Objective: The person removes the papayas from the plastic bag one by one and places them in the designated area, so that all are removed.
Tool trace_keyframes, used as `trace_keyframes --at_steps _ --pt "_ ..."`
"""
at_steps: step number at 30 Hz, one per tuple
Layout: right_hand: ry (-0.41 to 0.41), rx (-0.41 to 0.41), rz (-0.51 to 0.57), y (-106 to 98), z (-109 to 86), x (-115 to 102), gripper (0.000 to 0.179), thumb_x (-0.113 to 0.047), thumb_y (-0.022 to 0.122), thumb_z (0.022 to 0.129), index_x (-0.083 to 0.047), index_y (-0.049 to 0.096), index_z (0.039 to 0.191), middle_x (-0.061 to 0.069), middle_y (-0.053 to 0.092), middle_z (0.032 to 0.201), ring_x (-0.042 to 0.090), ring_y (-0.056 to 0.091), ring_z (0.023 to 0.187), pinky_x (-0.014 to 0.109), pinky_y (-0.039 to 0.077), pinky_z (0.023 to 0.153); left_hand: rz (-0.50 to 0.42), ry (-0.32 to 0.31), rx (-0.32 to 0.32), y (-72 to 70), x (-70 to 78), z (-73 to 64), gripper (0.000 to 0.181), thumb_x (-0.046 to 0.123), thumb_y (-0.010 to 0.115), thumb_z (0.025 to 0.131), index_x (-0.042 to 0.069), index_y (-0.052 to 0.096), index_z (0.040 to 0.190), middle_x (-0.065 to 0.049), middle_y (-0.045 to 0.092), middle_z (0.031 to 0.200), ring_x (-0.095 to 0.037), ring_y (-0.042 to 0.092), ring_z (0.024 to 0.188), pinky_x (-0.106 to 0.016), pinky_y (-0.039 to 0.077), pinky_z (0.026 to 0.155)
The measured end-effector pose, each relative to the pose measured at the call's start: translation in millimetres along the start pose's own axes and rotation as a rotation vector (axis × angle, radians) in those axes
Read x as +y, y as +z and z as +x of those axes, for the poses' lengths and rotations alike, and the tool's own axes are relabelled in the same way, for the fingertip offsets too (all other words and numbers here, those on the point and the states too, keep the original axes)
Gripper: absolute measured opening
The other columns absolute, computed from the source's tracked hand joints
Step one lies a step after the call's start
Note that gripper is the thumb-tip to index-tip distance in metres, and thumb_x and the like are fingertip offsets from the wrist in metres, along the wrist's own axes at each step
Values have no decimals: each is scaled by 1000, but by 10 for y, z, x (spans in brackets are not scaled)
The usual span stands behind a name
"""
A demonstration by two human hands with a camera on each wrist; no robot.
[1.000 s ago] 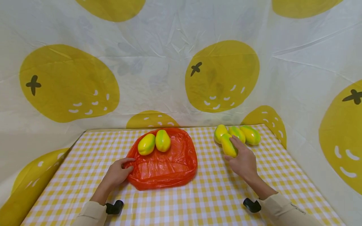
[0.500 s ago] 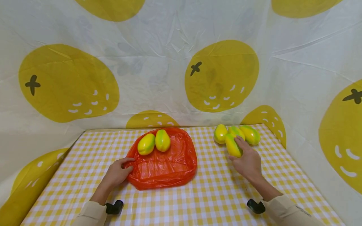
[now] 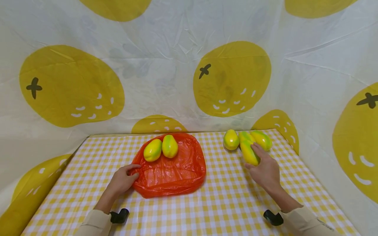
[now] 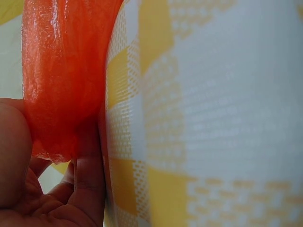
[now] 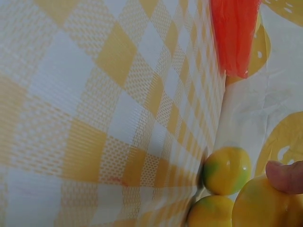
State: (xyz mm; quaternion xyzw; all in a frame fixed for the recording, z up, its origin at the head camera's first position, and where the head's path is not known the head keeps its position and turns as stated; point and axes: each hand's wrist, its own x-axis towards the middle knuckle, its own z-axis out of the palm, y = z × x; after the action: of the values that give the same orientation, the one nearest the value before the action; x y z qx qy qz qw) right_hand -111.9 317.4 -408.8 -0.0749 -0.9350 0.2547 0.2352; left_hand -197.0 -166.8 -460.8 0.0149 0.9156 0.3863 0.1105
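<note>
Basically, R hand (image 3: 264, 170) has a yellow-green papaya-like fruit (image 3: 248, 153) in its grasp, thumb on the near side, fingers along the right; R wrist view also shows the thumb laid on it. That held fruit is at the R side of the tbl, just in front of three loose ones. Can't tell if it's lifted clear of the cloth or touching the mid. one behind it.

Loose ones, L to R: an upright-looking fruit (image 3: 231, 140) just beside the held one, small gap btwn; a mid. fruit (image 3: 245, 135), partly hidden behind the held one; a tilted fruit (image 3: 262, 140), up against the mid. one.

L hand (image 3: 121, 179) pinches the L rim of a red plastic bag (image 3: 177, 172): thumb one side, fingers the other, per L wrist view. Bag lies spread w/ its edge rolled up all round. Inside, at the back L, two more of the same: a left bagged fruit (image 3: 153, 150) and a right bagged fruit (image 3: 170, 146), side by side.

Underneath: yellow-and-white checked tablecloth (image 3: 218, 203). Bkgd: pale cloth backdrop (image 3: 165, 75) w/ big yellow fruit prints. Beige sleeves (image 3: 94, 223) on both arms, w/ a black wrist piece (image 3: 119, 216) at each cuff.
</note>
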Motion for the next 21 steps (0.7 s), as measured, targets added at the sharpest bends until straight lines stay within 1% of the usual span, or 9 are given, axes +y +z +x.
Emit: trace_keyframes --at_steps 6,13,18,21 --pt "10 15 -5 -29 0 52 75 -5 86 76 1 57 145 24 55 151 51 52 137 65 43 108 8 9 5 -3 -3 -3 38 17 59 99 8 68 135 -25 61 138 -32 58 111 -52 53 98" --pt "35 21 -3 -68 -15 116 76 -4 86 75 -1 58 146 22 55 152 52 53 136 64 42 108 8 5 -1 -7 0 2 39 17 59 99 8 67 135 -24 61 136 -31 58 107 -46 55 93" --pt "26 30 -12 -102 -10 141 75 -5 85 75 0 58 145 23 55 151 53 53 135 65 42 107 6 2 -4 -8 2 -2 39 17 59 99 8 67 136 -24 61 137 -31 58 107 -45 56 92" --pt "24 31 -15 -122 -8 147 75 -5 85 75 1 58 145 24 55 151 53 52 135 66 42 107 6 1 -2 -7 0 -3 39 17 59 99 8 67 136 -25 60 138 -31 58 108 -47 55 94"
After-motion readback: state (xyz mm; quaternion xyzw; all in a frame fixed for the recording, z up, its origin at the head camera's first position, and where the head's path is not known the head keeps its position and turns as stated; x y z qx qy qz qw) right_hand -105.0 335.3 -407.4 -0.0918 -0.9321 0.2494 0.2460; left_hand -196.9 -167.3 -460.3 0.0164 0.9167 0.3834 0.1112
